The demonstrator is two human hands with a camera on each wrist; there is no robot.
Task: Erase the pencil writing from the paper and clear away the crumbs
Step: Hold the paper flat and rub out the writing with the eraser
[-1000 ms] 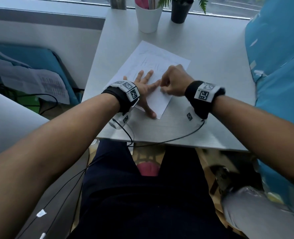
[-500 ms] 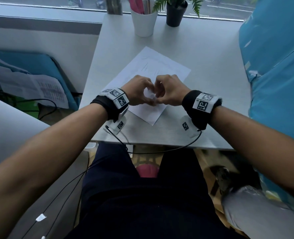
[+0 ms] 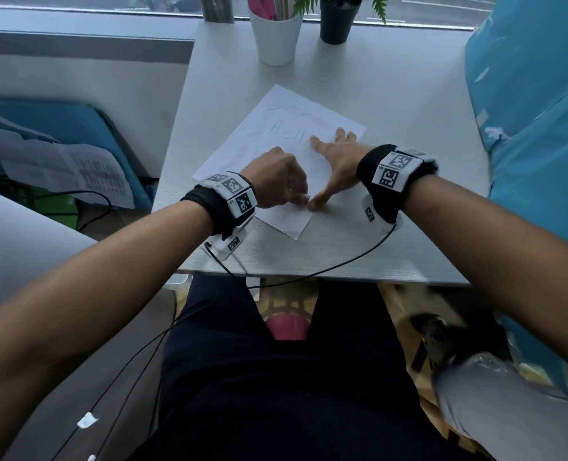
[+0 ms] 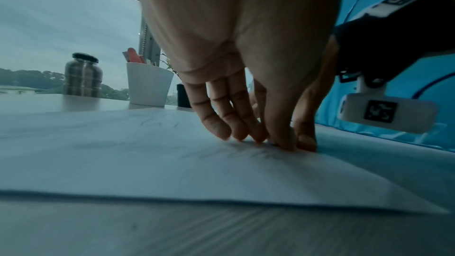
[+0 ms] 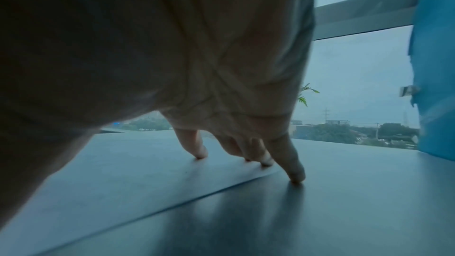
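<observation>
A white paper (image 3: 329, 121) lies askew on the grey table (image 3: 409, 227), with faint pencil writing (image 3: 287, 133) reading "Hell". My left hand (image 3: 301, 199) is curled over the paper's near part, its fingertips (image 4: 270, 139) pinching a small eraser that is almost hidden. My right hand (image 3: 334, 161) lies flat on the paper's right side with fingers spread. In the right wrist view its fingertips (image 5: 265, 161) press the paper (image 5: 147, 172), and the little finger touches the table just past the edge. The thumb lies beside the left fingertips. Smudged lines (image 4: 246, 155) show under the left hand.
A white cup (image 3: 277, 34) with pens and a black plant pot (image 3: 337, 21) stand at the table's far edge; a dark jar (image 4: 83, 77) is left of them. Blue fabric (image 3: 535, 111) borders the right side. Black cables (image 3: 309, 271) cross the front edge.
The left hand was flat on the paper and the right hand was a fist; the hands met, and now the left hand is curled and pinching while the right lies flat on the paper.
</observation>
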